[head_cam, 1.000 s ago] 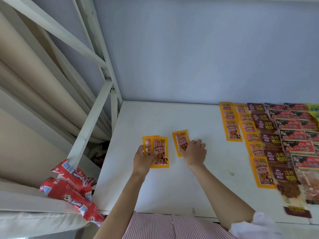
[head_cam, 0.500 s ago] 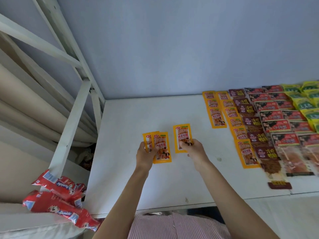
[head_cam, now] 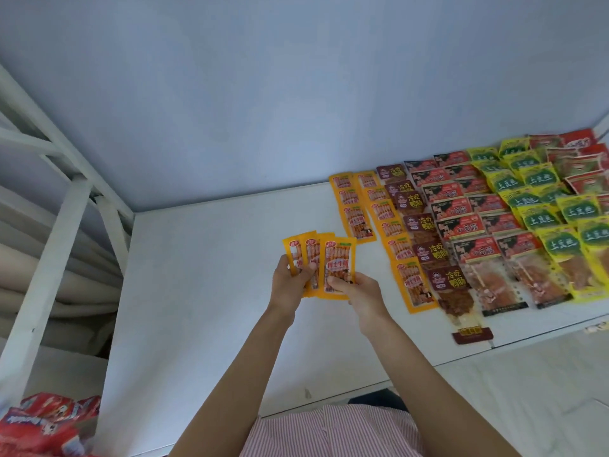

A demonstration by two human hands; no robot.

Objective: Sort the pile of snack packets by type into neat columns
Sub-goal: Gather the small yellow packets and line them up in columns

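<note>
Left hand (head_cam: 291,284) grips two orange packets (head_cam: 304,258); right hand (head_cam: 357,288) pinches third orange packet (head_cam: 337,267).

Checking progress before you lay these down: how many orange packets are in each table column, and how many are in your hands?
Shorter orange column: 3
Longer orange column: 6
Orange fan, held by left hand and right hand: 3 faces show, maybe one more behind
Total: 12 visible
</note>
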